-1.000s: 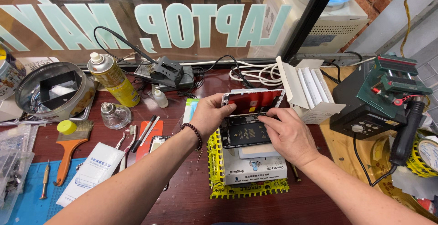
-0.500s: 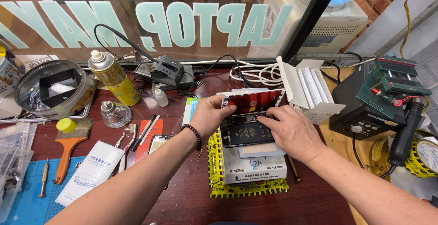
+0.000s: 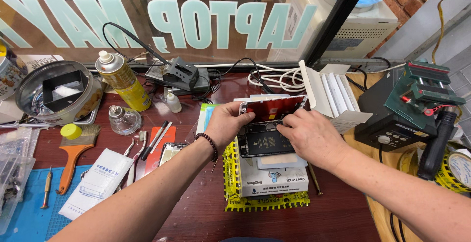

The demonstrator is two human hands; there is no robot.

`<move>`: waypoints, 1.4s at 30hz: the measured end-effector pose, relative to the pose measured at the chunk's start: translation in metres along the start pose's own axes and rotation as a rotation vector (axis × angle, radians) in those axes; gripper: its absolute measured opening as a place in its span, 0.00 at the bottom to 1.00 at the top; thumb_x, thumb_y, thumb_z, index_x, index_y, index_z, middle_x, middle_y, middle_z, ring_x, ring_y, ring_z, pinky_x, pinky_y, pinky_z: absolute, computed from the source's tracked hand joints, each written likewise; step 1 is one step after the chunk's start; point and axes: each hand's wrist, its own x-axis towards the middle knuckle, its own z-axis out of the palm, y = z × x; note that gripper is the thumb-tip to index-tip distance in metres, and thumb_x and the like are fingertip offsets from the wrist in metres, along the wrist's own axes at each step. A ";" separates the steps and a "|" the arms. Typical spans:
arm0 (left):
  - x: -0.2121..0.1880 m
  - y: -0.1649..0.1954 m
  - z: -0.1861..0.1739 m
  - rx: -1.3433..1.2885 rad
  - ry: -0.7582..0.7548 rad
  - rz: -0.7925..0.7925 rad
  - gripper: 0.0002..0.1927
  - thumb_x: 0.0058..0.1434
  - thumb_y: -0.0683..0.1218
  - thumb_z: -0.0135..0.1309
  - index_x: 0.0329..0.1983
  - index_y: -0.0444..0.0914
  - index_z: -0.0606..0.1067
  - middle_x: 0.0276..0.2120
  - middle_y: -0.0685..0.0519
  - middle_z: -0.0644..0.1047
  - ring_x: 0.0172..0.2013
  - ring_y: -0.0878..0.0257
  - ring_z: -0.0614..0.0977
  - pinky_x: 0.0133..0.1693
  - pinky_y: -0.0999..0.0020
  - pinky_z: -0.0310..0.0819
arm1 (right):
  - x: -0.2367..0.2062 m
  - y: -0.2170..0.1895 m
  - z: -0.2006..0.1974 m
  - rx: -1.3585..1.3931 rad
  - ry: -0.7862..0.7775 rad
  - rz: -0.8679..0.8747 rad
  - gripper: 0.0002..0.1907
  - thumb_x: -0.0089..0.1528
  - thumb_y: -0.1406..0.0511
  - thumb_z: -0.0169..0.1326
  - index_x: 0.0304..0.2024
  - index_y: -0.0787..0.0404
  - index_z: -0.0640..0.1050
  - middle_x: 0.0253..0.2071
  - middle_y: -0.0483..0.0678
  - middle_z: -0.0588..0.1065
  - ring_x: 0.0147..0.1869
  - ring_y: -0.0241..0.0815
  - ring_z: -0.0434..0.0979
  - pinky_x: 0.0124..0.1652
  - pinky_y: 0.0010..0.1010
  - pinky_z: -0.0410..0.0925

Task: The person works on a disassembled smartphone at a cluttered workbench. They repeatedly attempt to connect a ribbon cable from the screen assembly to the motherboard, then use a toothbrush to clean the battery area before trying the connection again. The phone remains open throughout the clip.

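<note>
- Fingers of your left hand point(image 3: 226, 119) pinch the left edge of the opened phone point(image 3: 265, 141), thumb on the raised screen panel point(image 3: 273, 107); that grip is closed on the phone.
- Your right hand point(image 3: 310, 136) lies over the phone's right side, fingertips curled in at the hinge between screen and body; whether they pinch anything you cannot tell from here.
- The phone's screen panel is tilted up at the far end, its body lying flat with the dark battery showing.
- Under the phone sits a white box point(image 3: 274, 178), ringed by yellow tape point(image 3: 267, 202), on the dark red counter point(image 3: 196, 207).
- Left of the phone lie an orange card point(image 3: 159, 146) with a black pen point(image 3: 154, 139) across it, and tweezers just beyond.
- Farther left of the phone stand a small glass bottle point(image 3: 122, 119) and a yellow spray can point(image 3: 120, 80).
- Right of the phone, touching nothing of it, is an open white carton point(image 3: 333, 97); beyond that a green vise point(image 3: 424, 97).
- Behind the phone coil white cables point(image 3: 274, 77).
</note>
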 end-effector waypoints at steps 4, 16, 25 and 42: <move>0.001 0.000 0.001 -0.013 -0.006 0.011 0.09 0.63 0.38 0.58 0.45 0.34 0.82 0.38 0.55 0.84 0.35 0.71 0.81 0.39 0.74 0.76 | 0.010 0.001 -0.008 -0.075 -0.102 -0.064 0.15 0.54 0.66 0.56 0.43 0.55 0.84 0.36 0.40 0.76 0.45 0.42 0.73 0.42 0.35 0.67; 0.003 0.000 -0.002 -0.026 0.003 0.028 0.08 0.63 0.38 0.57 0.45 0.34 0.82 0.38 0.54 0.84 0.37 0.71 0.82 0.41 0.74 0.77 | 0.017 -0.008 -0.010 -0.144 -0.201 -0.055 0.07 0.56 0.67 0.55 0.34 0.57 0.83 0.36 0.43 0.76 0.46 0.43 0.74 0.44 0.36 0.68; 0.003 -0.001 0.005 -0.031 0.011 0.029 0.08 0.64 0.39 0.57 0.44 0.34 0.82 0.37 0.54 0.84 0.35 0.70 0.81 0.40 0.73 0.77 | -0.016 -0.010 0.013 0.273 0.162 0.293 0.14 0.57 0.68 0.58 0.45 0.63 0.82 0.46 0.48 0.79 0.51 0.48 0.77 0.52 0.40 0.71; 0.001 -0.006 0.008 -0.049 0.028 0.064 0.06 0.64 0.39 0.58 0.43 0.34 0.82 0.36 0.54 0.84 0.34 0.71 0.80 0.38 0.73 0.76 | -0.015 -0.030 0.013 0.188 0.100 0.392 0.18 0.56 0.71 0.56 0.48 0.57 0.82 0.48 0.46 0.77 0.52 0.47 0.76 0.49 0.40 0.72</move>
